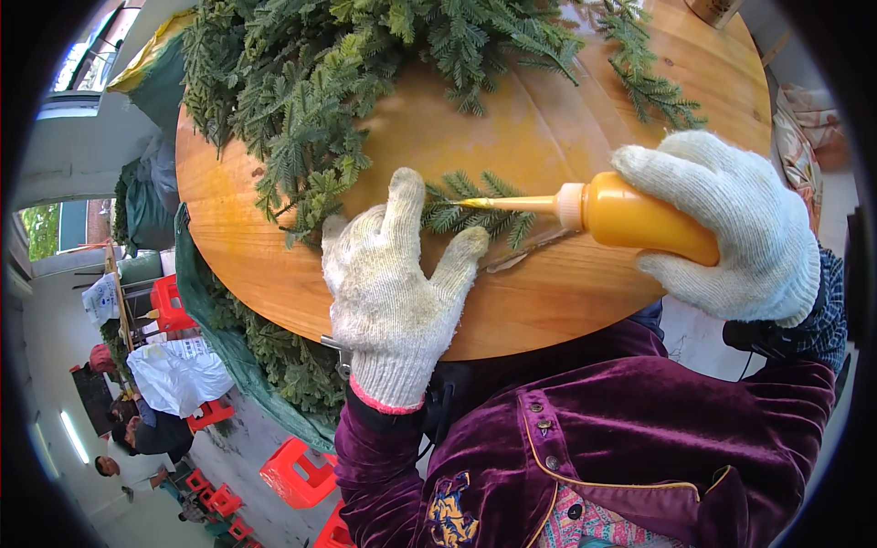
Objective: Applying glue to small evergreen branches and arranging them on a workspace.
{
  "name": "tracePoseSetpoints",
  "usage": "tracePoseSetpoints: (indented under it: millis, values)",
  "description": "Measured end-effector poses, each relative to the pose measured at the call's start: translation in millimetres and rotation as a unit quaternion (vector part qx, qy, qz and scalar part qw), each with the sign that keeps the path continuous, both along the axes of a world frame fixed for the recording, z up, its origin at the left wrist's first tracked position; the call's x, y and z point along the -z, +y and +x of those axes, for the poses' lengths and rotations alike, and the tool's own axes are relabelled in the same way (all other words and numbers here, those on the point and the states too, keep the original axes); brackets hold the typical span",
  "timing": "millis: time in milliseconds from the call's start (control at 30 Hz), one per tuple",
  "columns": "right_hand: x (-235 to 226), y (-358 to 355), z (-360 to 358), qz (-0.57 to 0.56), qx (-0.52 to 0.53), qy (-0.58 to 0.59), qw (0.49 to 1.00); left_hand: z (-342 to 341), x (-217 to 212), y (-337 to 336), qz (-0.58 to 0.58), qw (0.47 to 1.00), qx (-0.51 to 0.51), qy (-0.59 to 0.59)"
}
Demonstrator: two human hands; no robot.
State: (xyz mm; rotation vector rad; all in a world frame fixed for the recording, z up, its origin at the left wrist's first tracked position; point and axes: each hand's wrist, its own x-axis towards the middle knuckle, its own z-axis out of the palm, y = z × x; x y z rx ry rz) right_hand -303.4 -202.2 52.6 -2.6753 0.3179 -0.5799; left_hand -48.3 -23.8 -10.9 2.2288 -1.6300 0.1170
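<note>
My right hand (744, 219), in a white knit glove, is wrapped round a squeeze bottle (639, 219) of orange-yellow liquid. The bottle lies nearly level, its long thin nozzle pointing left. Its yellow-coated tip is over a small green fir sprig (484, 208) on the table, seeming to touch the needles. My left hand (393, 269), in a similar, stained glove, rests at the sprig's left end. Its index finger and thumb are spread on either side of that end, with nothing visibly gripped. The other fingers are partly bent.
A heap of fir branches (320, 82) covers the far left of the round wooden table (566, 297). Another branch (644, 78) lies at the far right. Below the left edge, a green sack (215, 320) holds more greenery. Red stools (297, 473) and other people are farther off to the left.
</note>
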Motion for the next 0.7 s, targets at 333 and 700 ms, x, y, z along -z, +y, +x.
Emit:
tracePoseSetpoints:
  millis: [333, 700]
  values:
    - [20, 1, -7, 0.044, 0.019, -0.017, 0.999, 1, 0, -1, -0.003, 1.0, 0.003, 0.002]
    - [1, -3, -9, 0.043, -0.013, -0.028, 0.999, 0, -13, -3, 0.051, 0.998, -0.01, 0.028]
